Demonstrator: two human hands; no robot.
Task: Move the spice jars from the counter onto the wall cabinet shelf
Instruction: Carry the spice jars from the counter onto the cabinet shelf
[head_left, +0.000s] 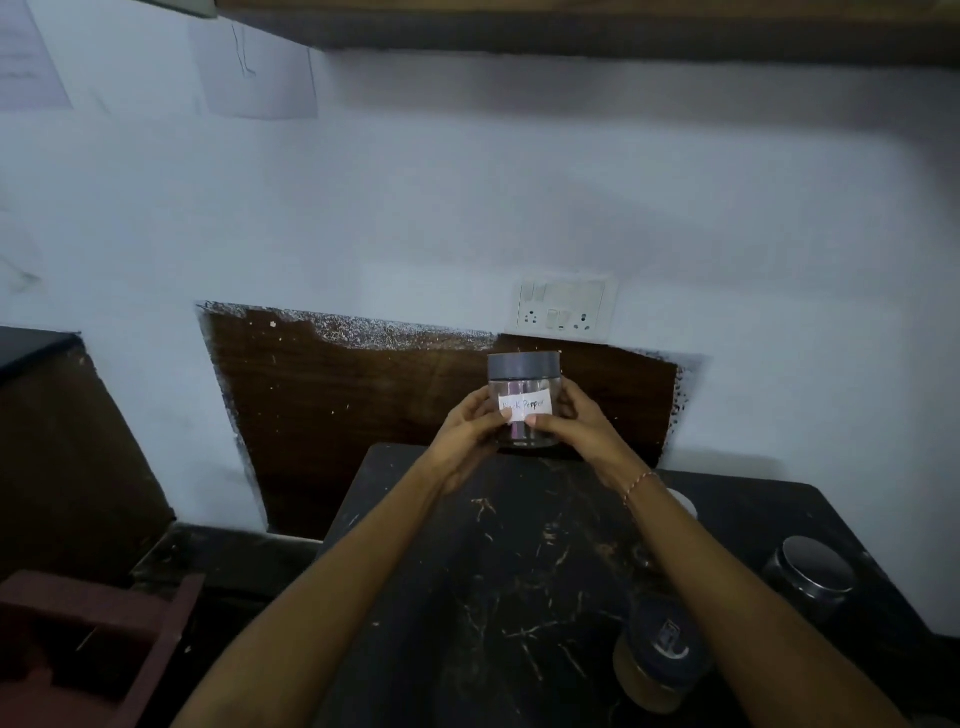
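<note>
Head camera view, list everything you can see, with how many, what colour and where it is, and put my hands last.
Black Pepper jar: one, clear with grey lid and white label, held upright above the counter's far edge.
Spice jars on counter: two plainly seen, one dark with grey lid at right, one with tan contents and dark lid under the right forearm.
White round object: one, mostly hidden behind the right wrist; cannot tell what.
Counter: one, black marbled, centre.
Switch board: one, white, on the wall.
Wooden panel: one, dark brown, wall behind counter.
Cabinet underside: brown, top.
Papers: pale, upper left wall.
Maroon box: one, lower left.
Left hand: grips the jar's left side.
Right hand: grips its right side.
</note>
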